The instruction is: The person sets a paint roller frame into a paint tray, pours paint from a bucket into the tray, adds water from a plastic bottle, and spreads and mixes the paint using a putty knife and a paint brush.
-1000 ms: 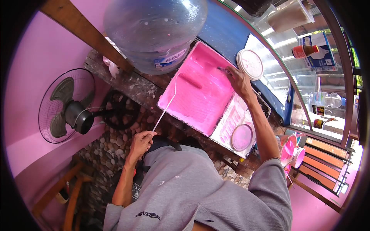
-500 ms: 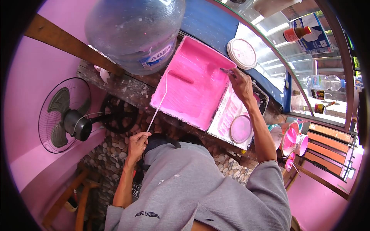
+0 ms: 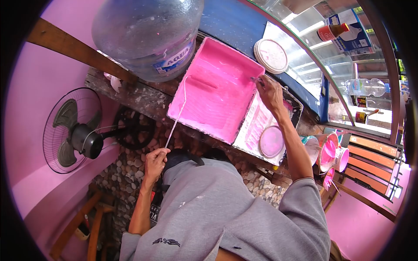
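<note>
My left hand is closed around the lower end of a paint roller; its thin bent wire runs up over the near rim of a paint tray. The slim pink roller sleeve lies against the tray's pink-coated floor. At the tray's far right corner, my right hand has its fingers pinched on a small dark, pink-smeared object, whose kind I cannot make out. Below that hand is a second white tray streaked with pink, holding a round pink-stained lid.
A large water jug stands left of the tray on a worn wooden bench. Stacked white lids lie behind. Pink paint buckets stand at right, beside a glass case. A fan is at left.
My right hand has shifted slightly along the tray's corner, and less of the dark object shows. The roller stays nearly where it was; the view has moved slightly.
</note>
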The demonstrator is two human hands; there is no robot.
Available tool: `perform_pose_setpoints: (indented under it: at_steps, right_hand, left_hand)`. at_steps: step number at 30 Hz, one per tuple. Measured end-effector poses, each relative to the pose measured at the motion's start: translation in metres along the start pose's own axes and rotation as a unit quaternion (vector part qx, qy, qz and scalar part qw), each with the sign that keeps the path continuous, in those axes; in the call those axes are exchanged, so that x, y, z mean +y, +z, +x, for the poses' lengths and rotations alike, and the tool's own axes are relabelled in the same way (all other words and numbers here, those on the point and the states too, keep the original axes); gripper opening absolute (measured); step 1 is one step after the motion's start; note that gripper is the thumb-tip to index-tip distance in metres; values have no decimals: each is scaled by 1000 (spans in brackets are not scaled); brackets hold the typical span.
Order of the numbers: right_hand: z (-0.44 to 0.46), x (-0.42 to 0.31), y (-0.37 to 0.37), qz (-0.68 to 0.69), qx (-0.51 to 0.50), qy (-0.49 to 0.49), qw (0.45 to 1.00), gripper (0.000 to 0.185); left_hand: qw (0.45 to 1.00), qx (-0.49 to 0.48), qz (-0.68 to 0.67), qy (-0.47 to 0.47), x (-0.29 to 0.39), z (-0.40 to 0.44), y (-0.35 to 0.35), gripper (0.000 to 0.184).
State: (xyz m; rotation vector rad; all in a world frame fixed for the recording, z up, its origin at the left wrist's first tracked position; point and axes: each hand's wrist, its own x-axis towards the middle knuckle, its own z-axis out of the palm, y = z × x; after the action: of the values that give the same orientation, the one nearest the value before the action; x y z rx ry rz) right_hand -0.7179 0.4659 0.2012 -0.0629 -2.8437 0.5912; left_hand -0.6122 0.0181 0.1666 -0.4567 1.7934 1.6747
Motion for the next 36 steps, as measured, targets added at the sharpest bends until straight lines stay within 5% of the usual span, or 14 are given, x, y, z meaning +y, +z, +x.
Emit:
perform_pose_setpoints:
  at_steps: [29, 36]
  right_hand:
    - [-22, -7, 4, 3, 7, -50, 999, 21]
    - [-47, -5, -5, 68, 56, 68, 994, 22]
  left_hand:
    - [1000, 5, 6, -7, -6, 0, -1, 21]
    - [999, 2, 52, -15, -9, 4, 1, 22]
